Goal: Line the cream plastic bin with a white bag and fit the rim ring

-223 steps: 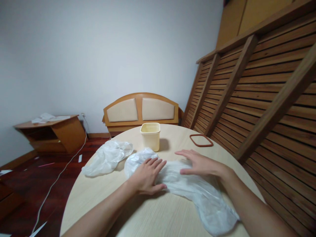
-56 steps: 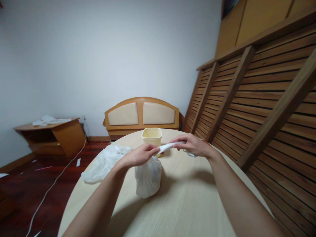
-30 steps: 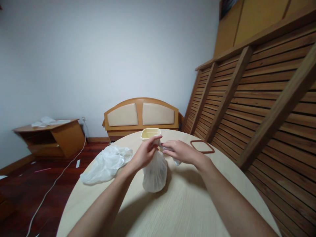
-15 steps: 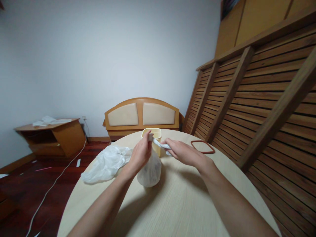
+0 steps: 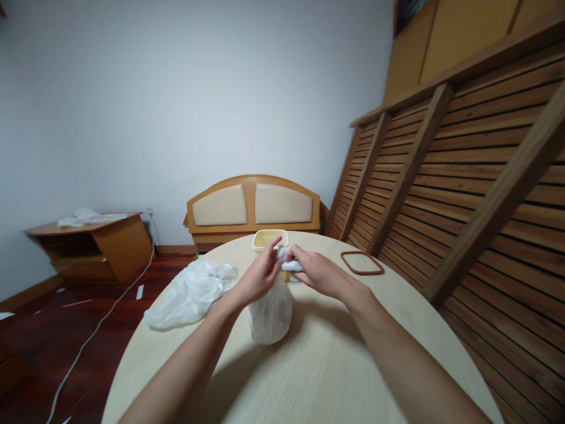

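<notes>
A white plastic bag hangs bunched above the round pale wooden table, its bottom near the tabletop. My left hand pinches the bag's gathered neck from the left. My right hand grips the twisted upper end of the bag just to the right of it. The two hands nearly touch over the bag's top. A small cream plastic bin stands right behind the hands, partly hidden by them.
A second crumpled white bag lies on the table's left side. A reddish-brown rectangular ring lies at the right. Slatted wooden panels lean close along the right. A headboard, a low cabinet and a floor cable sit beyond.
The bag lay flat under both palms earlier; it was gathered, lifted and its end pulled out to the right. Since half a second ago my right hand has closed in toward my left.
</notes>
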{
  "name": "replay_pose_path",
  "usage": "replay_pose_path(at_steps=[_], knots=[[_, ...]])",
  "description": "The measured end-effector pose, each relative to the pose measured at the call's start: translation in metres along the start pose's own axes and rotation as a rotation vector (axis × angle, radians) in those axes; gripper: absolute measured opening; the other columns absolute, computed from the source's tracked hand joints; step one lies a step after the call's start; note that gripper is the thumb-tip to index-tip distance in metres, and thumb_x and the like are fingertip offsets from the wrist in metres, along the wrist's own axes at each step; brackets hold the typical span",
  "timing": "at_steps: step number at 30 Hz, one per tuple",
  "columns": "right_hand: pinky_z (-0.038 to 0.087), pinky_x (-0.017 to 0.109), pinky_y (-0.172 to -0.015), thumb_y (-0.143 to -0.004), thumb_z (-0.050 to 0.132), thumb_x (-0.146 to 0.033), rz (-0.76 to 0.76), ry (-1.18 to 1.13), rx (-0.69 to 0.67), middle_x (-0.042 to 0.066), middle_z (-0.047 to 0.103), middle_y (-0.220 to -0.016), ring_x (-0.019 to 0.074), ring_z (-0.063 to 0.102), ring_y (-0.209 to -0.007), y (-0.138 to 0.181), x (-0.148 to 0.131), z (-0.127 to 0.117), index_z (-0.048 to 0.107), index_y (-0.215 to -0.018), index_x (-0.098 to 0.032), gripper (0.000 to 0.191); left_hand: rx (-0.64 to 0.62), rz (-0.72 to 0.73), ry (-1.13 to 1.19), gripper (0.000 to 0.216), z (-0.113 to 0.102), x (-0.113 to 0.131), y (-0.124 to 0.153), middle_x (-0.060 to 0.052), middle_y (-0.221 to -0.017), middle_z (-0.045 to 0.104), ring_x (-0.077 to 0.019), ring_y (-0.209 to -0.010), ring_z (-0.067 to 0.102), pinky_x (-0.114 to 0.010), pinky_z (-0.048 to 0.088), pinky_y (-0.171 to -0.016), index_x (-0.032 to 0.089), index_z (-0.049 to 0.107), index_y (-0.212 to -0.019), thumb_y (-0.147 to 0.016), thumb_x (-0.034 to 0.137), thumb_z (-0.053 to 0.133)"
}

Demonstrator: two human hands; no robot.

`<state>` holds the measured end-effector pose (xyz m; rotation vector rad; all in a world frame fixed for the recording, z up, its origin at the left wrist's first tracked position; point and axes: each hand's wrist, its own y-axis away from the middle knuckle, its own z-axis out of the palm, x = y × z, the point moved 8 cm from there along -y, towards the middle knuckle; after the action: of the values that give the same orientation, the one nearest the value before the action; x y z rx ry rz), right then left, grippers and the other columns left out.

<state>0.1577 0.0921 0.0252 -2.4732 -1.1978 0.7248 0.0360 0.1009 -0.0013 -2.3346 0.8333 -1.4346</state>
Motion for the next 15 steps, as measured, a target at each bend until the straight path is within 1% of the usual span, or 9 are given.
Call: replay_pose_path(at_steps=[1, 2, 5, 7, 10, 12, 14, 15], knots=[[0.046, 0.028, -0.074, -0.086, 0.066, -0.012, -0.039, -0.011, 0.008, 0.005, 0.068, -0.097, 0.0206, 0.064, -0.086, 0.000, -0.004, -0.001, 0.058, -0.105, -0.021, 0.022, 0.000, -0.002, -0.039, 0.053, 0.001, -0.003, 0.000, -0.010, -0.106, 0.065, -0.0198, -0.095, 0.064, -0.037, 0.051, -0.091, 0.015, 0.032, -0.148, -0.101, 0.034, 0.046], [0.047, 0.029, -0.077, -0.086, 0.067, -0.012, -0.087, -0.028, 0.018, 0.005, 0.067, -0.100, 0.0206, 0.064, -0.090, 0.000, -0.008, -0.003, 0.060, -0.102, -0.021, 0.020, -0.011, 0.010, -0.066, 0.048, 0.002, -0.003, 0.001, -0.010, -0.107, 0.066, -0.0201, -0.095, 0.064, -0.038, 0.051, -0.091, 0.015, 0.036, -0.144, -0.101, 0.033, 0.046], [0.048, 0.031, -0.087, -0.086, 0.068, -0.011, -0.198, -0.124, 0.022, 0.006, 0.065, -0.107, 0.0206, 0.062, -0.100, 0.002, -0.016, -0.009, 0.066, -0.097, -0.021, 0.016, -0.083, 0.084, -0.064, 0.029, 0.009, 0.003, 0.001, -0.013, -0.122, 0.066, -0.0211, -0.107, 0.063, -0.038, 0.049, -0.096, 0.017, 0.048, -0.126, -0.100, 0.030, 0.046], [0.048, 0.032, -0.090, -0.086, 0.067, -0.010, -0.220, -0.194, -0.015, 0.006, 0.067, -0.108, 0.0202, 0.063, -0.102, 0.003, -0.016, -0.011, 0.070, -0.099, -0.022, 0.017, -0.087, 0.103, -0.053, 0.023, 0.008, 0.010, 0.001, -0.013, -0.124, 0.067, -0.0211, -0.109, 0.064, -0.037, 0.049, -0.097, 0.018, 0.055, -0.118, -0.099, 0.028, 0.048], [0.047, 0.030, -0.088, -0.086, 0.065, -0.008, -0.198, -0.238, -0.054, 0.005, 0.070, -0.103, 0.0186, 0.065, -0.098, 0.005, -0.012, -0.013, 0.072, -0.099, -0.021, 0.020, -0.054, 0.096, -0.074, 0.024, 0.005, 0.019, 0.000, -0.012, -0.118, 0.071, -0.0224, -0.107, 0.065, -0.037, 0.049, -0.098, 0.016, 0.062, -0.115, -0.097, 0.026, 0.050], [0.047, 0.027, -0.080, -0.085, 0.067, -0.009, -0.138, -0.236, -0.038, 0.004, 0.072, -0.096, 0.0170, 0.065, -0.088, 0.005, -0.005, -0.015, 0.071, -0.100, -0.020, 0.019, -0.075, 0.101, -0.097, 0.027, 0.006, 0.023, 0.001, -0.011, -0.117, 0.071, -0.0240, -0.109, 0.065, -0.039, 0.047, -0.101, 0.016, 0.065, -0.117, -0.094, 0.021, 0.050], [0.045, 0.025, -0.071, -0.084, 0.069, -0.011, -0.068, -0.225, -0.005, 0.001, 0.071, -0.088, 0.0153, 0.063, -0.077, 0.005, 0.003, -0.016, 0.069, -0.097, -0.019, 0.016, -0.102, 0.111, -0.103, 0.035, 0.008, 0.025, 0.003, -0.012, -0.123, 0.069, -0.0261, -0.116, 0.062, -0.043, 0.044, -0.107, 0.016, 0.062, -0.123, -0.089, 0.017, 0.053], [0.044, 0.024, -0.068, -0.083, 0.069, -0.011, -0.045, -0.219, 0.007, 0.001, 0.070, -0.086, 0.0146, 0.062, -0.074, 0.005, 0.006, -0.016, 0.069, -0.095, -0.019, 0.015, -0.113, 0.110, -0.097, 0.042, 0.009, 0.025, 0.004, -0.012, -0.127, 0.067, -0.0272, -0.120, 0.060, -0.045, 0.042, -0.109, 0.017, 0.058, -0.129, -0.087, 0.017, 0.056]])
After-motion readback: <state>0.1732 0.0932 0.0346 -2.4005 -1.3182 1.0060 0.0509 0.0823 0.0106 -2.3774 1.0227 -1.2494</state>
